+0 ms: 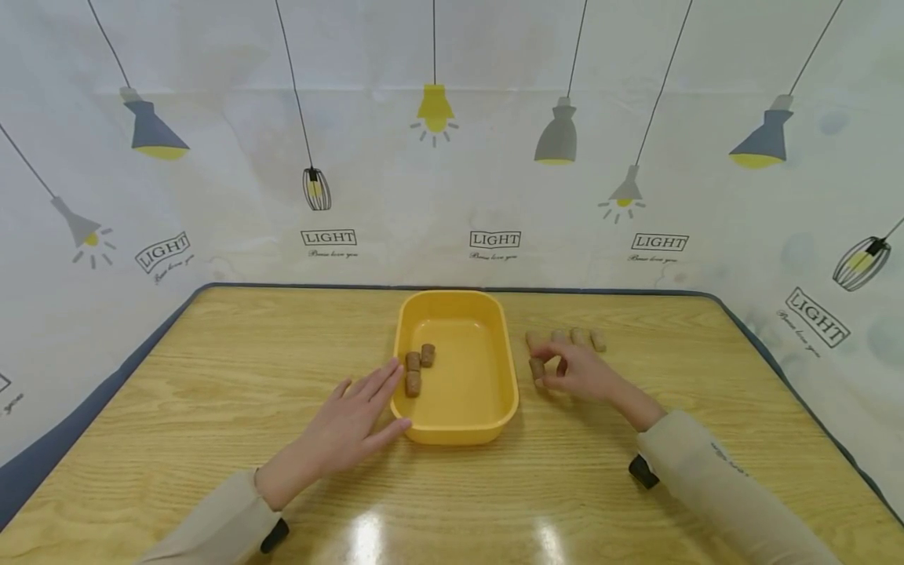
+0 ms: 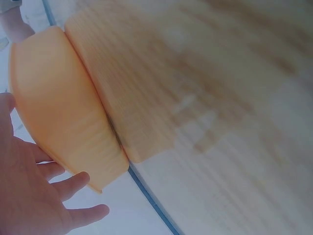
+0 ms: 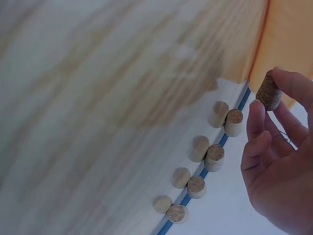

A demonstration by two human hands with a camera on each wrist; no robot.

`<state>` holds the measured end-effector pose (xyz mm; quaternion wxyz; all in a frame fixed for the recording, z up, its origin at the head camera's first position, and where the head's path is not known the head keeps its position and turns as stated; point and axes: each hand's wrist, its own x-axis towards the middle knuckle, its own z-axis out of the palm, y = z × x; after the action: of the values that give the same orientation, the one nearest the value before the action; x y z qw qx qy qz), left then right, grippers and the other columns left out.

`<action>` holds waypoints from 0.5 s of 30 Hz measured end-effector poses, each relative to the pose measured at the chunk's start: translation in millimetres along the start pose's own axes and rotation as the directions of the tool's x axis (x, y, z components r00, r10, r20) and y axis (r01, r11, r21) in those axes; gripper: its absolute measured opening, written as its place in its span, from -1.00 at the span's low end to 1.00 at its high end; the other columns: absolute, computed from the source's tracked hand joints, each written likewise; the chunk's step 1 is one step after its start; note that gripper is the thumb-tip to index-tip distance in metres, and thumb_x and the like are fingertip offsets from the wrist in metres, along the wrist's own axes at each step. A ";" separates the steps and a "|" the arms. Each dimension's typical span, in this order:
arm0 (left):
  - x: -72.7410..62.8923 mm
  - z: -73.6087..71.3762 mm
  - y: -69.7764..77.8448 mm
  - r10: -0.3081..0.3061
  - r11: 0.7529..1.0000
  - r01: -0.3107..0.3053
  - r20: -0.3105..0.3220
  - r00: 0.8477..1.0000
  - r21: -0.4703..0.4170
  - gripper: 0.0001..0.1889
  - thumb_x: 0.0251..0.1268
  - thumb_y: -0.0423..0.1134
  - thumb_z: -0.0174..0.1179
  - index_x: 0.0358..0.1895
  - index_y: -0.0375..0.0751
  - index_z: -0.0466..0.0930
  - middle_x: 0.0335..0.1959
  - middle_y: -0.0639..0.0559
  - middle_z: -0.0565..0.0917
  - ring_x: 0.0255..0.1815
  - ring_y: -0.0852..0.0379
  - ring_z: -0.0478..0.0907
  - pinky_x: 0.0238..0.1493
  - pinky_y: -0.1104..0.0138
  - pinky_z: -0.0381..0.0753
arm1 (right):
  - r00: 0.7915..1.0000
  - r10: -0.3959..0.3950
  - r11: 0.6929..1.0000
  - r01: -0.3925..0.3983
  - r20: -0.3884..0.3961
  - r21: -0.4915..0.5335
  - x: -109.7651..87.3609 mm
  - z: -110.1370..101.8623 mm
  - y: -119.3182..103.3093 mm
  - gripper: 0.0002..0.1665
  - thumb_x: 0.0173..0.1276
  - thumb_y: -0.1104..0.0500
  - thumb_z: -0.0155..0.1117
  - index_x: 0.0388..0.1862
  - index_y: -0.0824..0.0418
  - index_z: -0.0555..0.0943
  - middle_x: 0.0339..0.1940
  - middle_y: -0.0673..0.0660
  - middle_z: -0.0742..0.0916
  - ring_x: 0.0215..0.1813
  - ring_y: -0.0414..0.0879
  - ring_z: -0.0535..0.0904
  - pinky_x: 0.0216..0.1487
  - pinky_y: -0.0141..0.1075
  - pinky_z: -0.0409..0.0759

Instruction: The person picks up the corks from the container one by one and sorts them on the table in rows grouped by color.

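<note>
While the yellow tray (image 1: 507, 369) sits at the middle of the wooden counter (image 1: 212, 369), both hands work at its two sides.

Left hand: the left hand (image 1: 349, 428) lies flat with straight fingers, the fingertips touching the tray's left wall and near-left corner; it holds nothing. The left wrist view shows the same fingers (image 2: 73, 185) spread against the tray's outer wall.

Right hand: the right hand (image 1: 575, 370) pinches one cork (image 1: 537, 368) between thumb and fingers, just right of the tray and low over the counter. In the right wrist view the cork (image 3: 268, 91) is held end-on at the fingertips.

Corks in tray: three corks (image 1: 418, 367) lie close together by the tray's left wall.

Corks on counter: a row of four corks (image 1: 567, 338) lies on the counter just beyond the right hand, near the tray's far-right corner.

Backdrop: a cloth printed with lamps (image 1: 434, 110) hangs behind the counter.
</note>
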<state>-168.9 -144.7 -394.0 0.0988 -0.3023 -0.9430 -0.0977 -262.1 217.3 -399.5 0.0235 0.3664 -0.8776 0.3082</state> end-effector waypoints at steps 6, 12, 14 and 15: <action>0.3 0.5 -0.4 0.001 1.000 -0.001 -0.003 1.000 -0.003 -0.27 0.27 0.21 -0.22 0.34 -0.26 0.03 0.35 -0.08 0.05 0.28 -0.03 0.07 0.12 -0.09 0.10 | 0.998 0.062 0.998 -0.062 0.028 -0.026 -1.7 0.9 1.5 -0.57 0.04 0.25 0.35 -0.09 0.36 0.51 -0.22 0.18 0.62 -0.45 -0.16 0.47 -0.41 -0.35 0.47; 0.0 0.4 -0.2 0.003 1.000 -0.003 -0.007 1.000 -0.008 -0.27 0.27 0.21 -0.21 0.34 -0.26 0.05 0.35 -0.08 0.05 0.28 -0.03 0.07 0.11 -0.10 0.11 | 0.994 0.098 0.994 -0.096 0.055 -0.048 -2.9 1.1 3.0 -0.56 0.06 0.23 0.33 -0.07 0.34 0.51 -0.20 0.18 0.62 -0.44 -0.18 0.48 -0.40 -0.34 0.47; -0.1 0.5 -0.3 0.002 1.000 -0.002 -0.006 1.000 -0.006 -0.27 0.27 0.21 -0.21 0.34 -0.26 0.05 0.35 -0.08 0.05 0.28 -0.02 0.07 0.11 -0.10 0.11 | 0.992 0.110 0.993 -0.107 0.064 -0.050 -3.3 1.4 3.9 -0.57 0.07 0.22 0.33 -0.06 0.33 0.51 -0.20 0.17 0.62 -0.44 -0.19 0.48 -0.40 -0.34 0.47; -0.1 0.7 -0.4 0.002 1.000 -0.002 -0.006 1.000 -0.005 -0.27 0.27 0.21 -0.21 0.34 -0.27 0.05 0.35 -0.08 0.05 0.29 -0.02 0.07 0.11 -0.10 0.10 | 0.991 0.116 0.992 -0.112 0.068 -0.052 -3.6 1.5 4.5 -0.57 0.07 0.21 0.33 -0.07 0.33 0.51 -0.20 0.16 0.62 -0.45 -0.20 0.48 -0.40 -0.34 0.47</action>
<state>-169.1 -144.8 -394.8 0.1011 -0.3033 -0.9421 -0.1009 -262.2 221.1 -404.0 -0.0164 0.3257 -0.9045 0.2749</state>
